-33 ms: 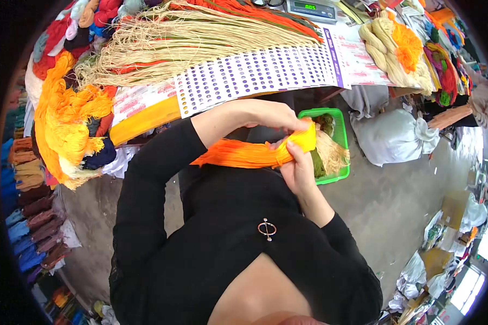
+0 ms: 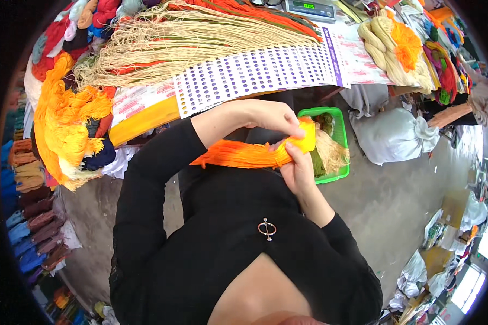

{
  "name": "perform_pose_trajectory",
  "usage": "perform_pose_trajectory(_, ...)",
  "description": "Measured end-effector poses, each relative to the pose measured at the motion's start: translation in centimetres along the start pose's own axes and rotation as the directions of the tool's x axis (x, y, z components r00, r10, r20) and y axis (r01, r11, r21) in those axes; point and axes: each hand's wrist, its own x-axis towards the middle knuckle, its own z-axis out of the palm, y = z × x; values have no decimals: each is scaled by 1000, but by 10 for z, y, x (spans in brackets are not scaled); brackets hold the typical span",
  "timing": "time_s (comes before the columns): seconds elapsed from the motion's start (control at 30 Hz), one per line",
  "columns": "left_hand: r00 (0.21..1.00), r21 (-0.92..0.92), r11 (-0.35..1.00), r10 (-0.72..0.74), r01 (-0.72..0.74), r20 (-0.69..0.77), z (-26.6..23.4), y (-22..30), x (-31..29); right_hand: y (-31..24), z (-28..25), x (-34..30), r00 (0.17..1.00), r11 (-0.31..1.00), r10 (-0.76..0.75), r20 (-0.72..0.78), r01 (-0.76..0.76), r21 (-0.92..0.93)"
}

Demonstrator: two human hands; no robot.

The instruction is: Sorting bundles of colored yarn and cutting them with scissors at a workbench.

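A skein of bright orange thread (image 2: 236, 154) stretches across my lap, turning yellow-orange at its right end. My left hand (image 2: 274, 117) reaches over from above and pinches that right end. From below, my right hand (image 2: 298, 169) wraps round the same end, its thumb lying along the yellow part. Some of the fingers are hidden behind the thread. Just beyond my hands, a green plastic basket (image 2: 344, 130) holds cream thread (image 2: 331, 150) and olive-green thread (image 2: 317, 164).
On the table lie long cream threads (image 2: 146, 49), a card with rows of holes (image 2: 255, 70), and a digital scale (image 2: 312, 8). Orange skeins (image 2: 65, 130) hang at the left edge. Cream hanks (image 2: 382, 46) lie at right. A white sack (image 2: 393, 135) stands on the floor.
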Motion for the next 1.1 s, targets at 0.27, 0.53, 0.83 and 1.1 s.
perform_pose_trajectory(0.27,993,-219,975,52,-28,103,2,-16,10,3,8,-16,987,999,-10,-161,17,40)
perform_pose_trajectory(0.53,979,-656,727,-162,202,122,5,-18,8,16,-6,-25,997,986,-15,-78,27,163)
perform_pose_trajectory(0.83,946,-623,723,-309,300,98,16,-22,5,16,-18,-26,993,980,106,47,-113,165)
perform_pose_trajectory(1.1,917,-278,903,-232,327,324,13,-39,-16,8,-20,-44,987,980,81,140,-105,169)
